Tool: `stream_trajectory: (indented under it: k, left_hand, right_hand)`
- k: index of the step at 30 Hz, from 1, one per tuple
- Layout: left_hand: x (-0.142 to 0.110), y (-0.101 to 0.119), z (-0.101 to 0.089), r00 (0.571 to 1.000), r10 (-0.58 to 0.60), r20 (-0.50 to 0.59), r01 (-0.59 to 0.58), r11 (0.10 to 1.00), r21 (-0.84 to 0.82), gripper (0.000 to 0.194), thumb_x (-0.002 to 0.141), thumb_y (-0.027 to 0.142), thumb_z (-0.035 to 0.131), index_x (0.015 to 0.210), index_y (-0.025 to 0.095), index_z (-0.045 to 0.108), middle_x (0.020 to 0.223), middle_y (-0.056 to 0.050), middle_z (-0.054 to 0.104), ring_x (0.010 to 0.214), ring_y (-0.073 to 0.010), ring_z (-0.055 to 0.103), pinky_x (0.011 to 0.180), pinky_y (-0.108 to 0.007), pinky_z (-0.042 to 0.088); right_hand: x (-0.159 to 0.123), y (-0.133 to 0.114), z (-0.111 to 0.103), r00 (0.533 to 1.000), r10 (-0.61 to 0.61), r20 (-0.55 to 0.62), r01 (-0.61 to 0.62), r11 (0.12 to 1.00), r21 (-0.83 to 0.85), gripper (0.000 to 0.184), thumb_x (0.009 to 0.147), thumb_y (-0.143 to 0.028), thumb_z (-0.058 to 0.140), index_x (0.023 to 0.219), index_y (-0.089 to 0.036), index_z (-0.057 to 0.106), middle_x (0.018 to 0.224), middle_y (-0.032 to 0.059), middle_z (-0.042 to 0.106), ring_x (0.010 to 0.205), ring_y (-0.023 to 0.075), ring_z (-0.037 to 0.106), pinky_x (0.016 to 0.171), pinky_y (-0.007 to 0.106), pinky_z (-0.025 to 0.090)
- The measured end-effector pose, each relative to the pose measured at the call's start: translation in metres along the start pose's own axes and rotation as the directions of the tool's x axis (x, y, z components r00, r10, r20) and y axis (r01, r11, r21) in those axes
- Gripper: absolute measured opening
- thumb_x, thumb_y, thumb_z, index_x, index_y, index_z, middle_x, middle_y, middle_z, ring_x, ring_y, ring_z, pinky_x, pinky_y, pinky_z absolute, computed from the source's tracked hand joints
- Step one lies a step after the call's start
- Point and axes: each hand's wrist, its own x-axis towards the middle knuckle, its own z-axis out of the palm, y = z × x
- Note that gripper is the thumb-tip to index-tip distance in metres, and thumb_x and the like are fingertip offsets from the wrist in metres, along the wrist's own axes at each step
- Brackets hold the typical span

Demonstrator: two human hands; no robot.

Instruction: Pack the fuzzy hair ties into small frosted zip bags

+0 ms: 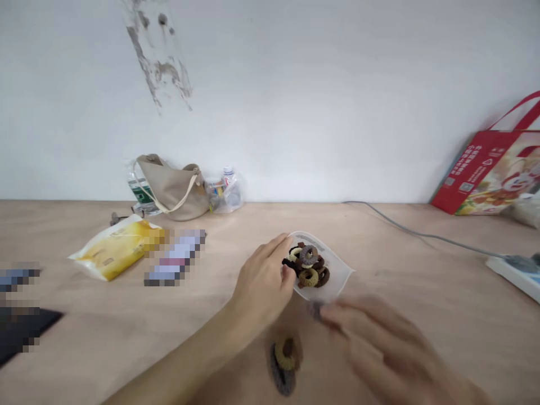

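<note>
A plain workroom of some sort: plywood table (358,236) against a scuffed white wall (295,101), power strip (514,275) alongside

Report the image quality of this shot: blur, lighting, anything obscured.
In the head view, the right hand is heavily motion-blurred; the left hand and the hair ties in the clear plastic bag look much sharper; the wall is softly, evenly lit, without harsh glare; the pixelated object is obscured by mosaic blocks.
</note>
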Motion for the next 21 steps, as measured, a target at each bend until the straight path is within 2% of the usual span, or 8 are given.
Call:
stream_trajectory:
  k: [2, 4, 6, 9, 11, 15, 18, 21]
  left_hand:
    - [0.0, 0.0, 0.0, 1.0, -0.001, 0.006, 0.001, 1.0, 0.003, 0.05, 0.077, 0.007, 0.042, 0.125, 0.014, 0.051, 0.13, -0.007, 0.054, 0.119, -0.0206, 0.051, 0.102, -0.037, 0.042]
    - [-0.001, 0.0, 0.0, 1.0, -0.002, 0.013, 0.002, 1.0, 0.006, 0.05, 0.077, 0.007, 0.042, 0.126, 0.014, 0.051, 0.13, -0.007, 0.054, 0.118, -0.0202, 0.051, 0.102, -0.036, 0.042]
    - [-0.001, 0.0, 0.0, 1.0, 0.001, 0.011, -0.001, 1.0, 0.006, 0.051, 0.076, 0.007, 0.042, 0.126, 0.015, 0.051, 0.13, -0.006, 0.054, 0.118, -0.0199, 0.051, 0.101, -0.035, 0.043]
    - [-0.001, 0.0, 0.0, 1.0, 0.004, 0.002, -0.004, 1.0, 0.0, 0.051, 0.076, 0.007, 0.043, 0.126, 0.016, 0.051, 0.131, -0.006, 0.054, 0.119, -0.02, 0.05, 0.101, -0.035, 0.043]
    - [-0.001, 0.0, 0.0, 1.0, 0.002, 0.004, -0.002, 1.0, -0.004, 0.051, 0.076, 0.007, 0.043, 0.126, 0.015, 0.051, 0.13, -0.006, 0.054, 0.118, -0.0202, 0.051, 0.101, -0.036, 0.043]
    - [-0.001, 0.0, 0.001, 1.0, 0.001, 0.02, -0.001, 1.0, 0.002, 0.052, 0.076, 0.007, 0.042, 0.127, 0.013, 0.05, 0.131, -0.007, 0.053, 0.119, -0.0199, 0.05, 0.103, -0.035, 0.041]
    - [-0.001, 0.0, 0.0, 1.0, -0.001, 0.021, 0.001, 1.0, 0.001, 0.051, 0.077, 0.008, 0.042, 0.127, 0.013, 0.05, 0.132, -0.007, 0.052, 0.12, -0.02, 0.049, 0.103, -0.036, 0.04]
    - [-0.002, -0.001, 0.001, 1.0, -0.006, 0.024, 0.006, 1.0, 0.002, 0.051, 0.077, 0.009, 0.042, 0.128, 0.014, 0.05, 0.132, -0.007, 0.052, 0.12, -0.0206, 0.049, 0.103, -0.037, 0.041]
  right_hand:
    - [0.009, 0.005, 0.001, 0.996, -0.015, -0.089, 0.007, 0.996, -0.087, 0.027, 0.094, -0.013, 0.034, 0.099, -0.017, 0.06, 0.111, 0.0117, 0.065, 0.11, 0.0257, 0.054, 0.088, 0.044, 0.044]
    - [0.014, -0.001, 0.013, 0.995, -0.04, -0.096, 0.034, 0.997, -0.064, 0.031, 0.095, -0.012, 0.031, 0.094, -0.018, 0.062, 0.101, 0.0074, 0.069, 0.095, 0.0201, 0.06, 0.081, 0.036, 0.046]
    - [0.017, -0.013, 0.031, 0.994, -0.102, -0.049, 0.101, 0.994, -0.032, 0.03, 0.096, -0.014, 0.033, 0.091, -0.018, 0.062, 0.088, 0.0012, 0.07, 0.075, 0.014, 0.061, 0.069, 0.027, 0.047]
    - [0.018, -0.027, 0.053, 0.993, -0.112, 0.048, 0.112, 0.994, -0.01, 0.023, 0.095, -0.018, 0.039, 0.093, -0.016, 0.062, 0.078, -0.0002, 0.068, 0.063, 0.0132, 0.058, 0.058, 0.025, 0.044]
    - [0.017, -0.03, 0.057, 0.991, -0.114, 0.063, 0.114, 0.993, -0.001, 0.025, 0.095, -0.017, 0.037, 0.09, -0.014, 0.062, 0.07, 0.0001, 0.065, 0.058, 0.0134, 0.056, 0.054, 0.025, 0.042]
    - [0.018, -0.017, 0.037, 0.988, -0.13, -0.084, 0.13, 0.991, 0.003, 0.037, 0.096, -0.009, 0.026, 0.088, -0.015, 0.061, 0.067, 0.0008, 0.064, 0.056, 0.0129, 0.054, 0.056, 0.026, 0.041]
    - [0.021, 0.0, 0.014, 0.983, -0.009, -0.181, -0.005, 0.997, -0.079, 0.031, 0.094, -0.008, 0.031, 0.093, -0.014, 0.061, 0.087, 0.0072, 0.068, 0.072, 0.017, 0.058, 0.068, 0.031, 0.044]
    - [0.024, 0.005, 0.008, 0.98, 0.067, -0.187, -0.1, 0.98, -0.172, 0.025, 0.091, -0.008, 0.039, 0.095, -0.013, 0.062, 0.097, 0.0117, 0.067, 0.084, 0.0213, 0.059, 0.074, 0.035, 0.045]
